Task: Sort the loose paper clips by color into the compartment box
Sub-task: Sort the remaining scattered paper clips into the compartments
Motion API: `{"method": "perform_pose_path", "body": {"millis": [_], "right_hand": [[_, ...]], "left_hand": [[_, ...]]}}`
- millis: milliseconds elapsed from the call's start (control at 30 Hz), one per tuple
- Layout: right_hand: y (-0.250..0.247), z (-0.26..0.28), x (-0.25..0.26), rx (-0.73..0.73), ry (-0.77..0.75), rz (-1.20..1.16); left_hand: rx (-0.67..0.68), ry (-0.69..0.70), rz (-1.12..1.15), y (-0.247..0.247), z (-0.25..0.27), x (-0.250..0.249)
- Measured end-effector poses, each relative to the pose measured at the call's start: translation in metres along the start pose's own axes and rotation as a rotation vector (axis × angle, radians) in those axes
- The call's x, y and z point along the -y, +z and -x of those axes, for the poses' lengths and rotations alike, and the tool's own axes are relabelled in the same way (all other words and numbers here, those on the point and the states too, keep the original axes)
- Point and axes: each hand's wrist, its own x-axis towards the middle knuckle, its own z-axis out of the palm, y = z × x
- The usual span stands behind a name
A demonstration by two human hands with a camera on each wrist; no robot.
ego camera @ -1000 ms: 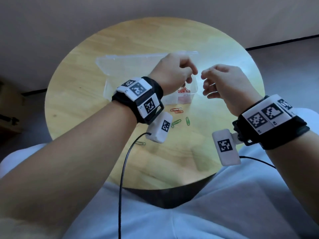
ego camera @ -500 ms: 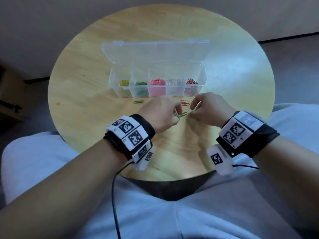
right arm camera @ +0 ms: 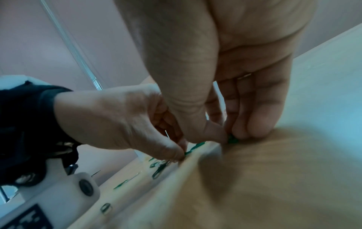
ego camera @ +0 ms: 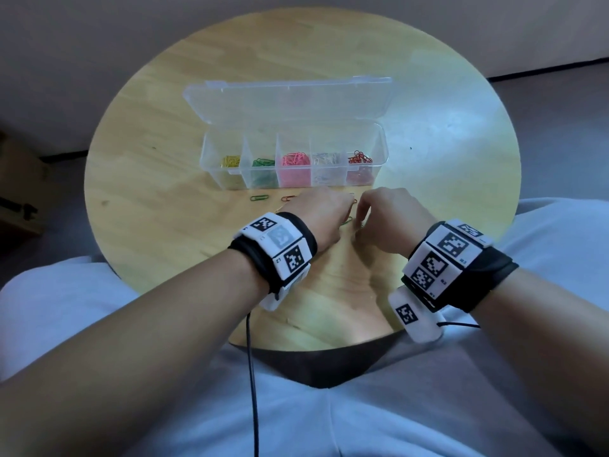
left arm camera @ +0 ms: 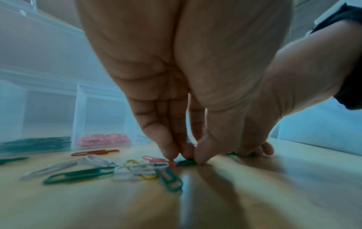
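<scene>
The clear compartment box [ego camera: 379, 140] stands open on the round wooden table [ego camera: 148, 179], holding yellow, green, pink, white and red clips in separate compartments. Both hands are fingertips-down on the table just in front of it. My left hand [left arm camera: 186, 159] pinches a green paper clip [left arm camera: 187, 162] that lies on the wood between thumb and fingers. Close to its right, my right hand [right arm camera: 231, 137] pinches another green clip [right arm camera: 233, 140] against the table. In the head view the left hand [ego camera: 342, 216] and right hand [ego camera: 362, 222] nearly touch and hide both clips.
Several loose clips lie left of my left hand: green [left arm camera: 78, 175], white [left arm camera: 149, 166], yellow [left arm camera: 135, 162], red [left arm camera: 94, 152]. A green clip [ego camera: 258, 197] and an orange one [ego camera: 286, 198] lie by the box front. The lid [ego camera: 290, 97] leans back behind.
A second ago my left hand was up at the red compartment and the right hand was raised. Both have dropped to the table in front of the box, onto green clips.
</scene>
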Motion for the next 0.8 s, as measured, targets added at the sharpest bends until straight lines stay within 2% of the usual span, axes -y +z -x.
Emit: {"method": "perform_pose_path", "body": {"millis": [167, 267, 333, 433, 500, 567, 667, 800], "right_hand": [[0.001, 0.001, -0.002, 0.044, 0.018, -0.095], [-0.002, 0.001, -0.005, 0.054, 0.032, -0.197], [-0.006, 0.001, -0.01, 0.084, 0.084, -0.405], [-0.014, 0.005, -0.014, 0.159, 0.186, -0.843], [-0.017, 0.005, -0.013, 0.195, 0.206, -0.982], [-0.017, 0.004, -0.01, 0.192, 0.213, -1.032], [-0.016, 0.0, -0.004, 0.212, 0.227, -1.056], [-0.015, 0.0, -0.002, 0.213, 0.167, -0.953]], "left_hand": [[0.054, -0.002, -0.019, -0.004, 0.0, -0.004], [0.015, 0.007, -0.007, -0.006, 0.003, 0.002], [-0.034, -0.009, 0.049, -0.007, 0.008, 0.008], [-0.087, -0.016, 0.134, -0.012, 0.017, 0.021], [-0.117, -0.013, 0.175, -0.015, 0.02, 0.026], [-0.122, 0.01, 0.187, -0.015, 0.022, 0.024], [-0.022, 0.065, 0.073, -0.006, 0.024, 0.012], [0.031, 0.073, -0.075, 0.003, 0.022, 0.004]]}}
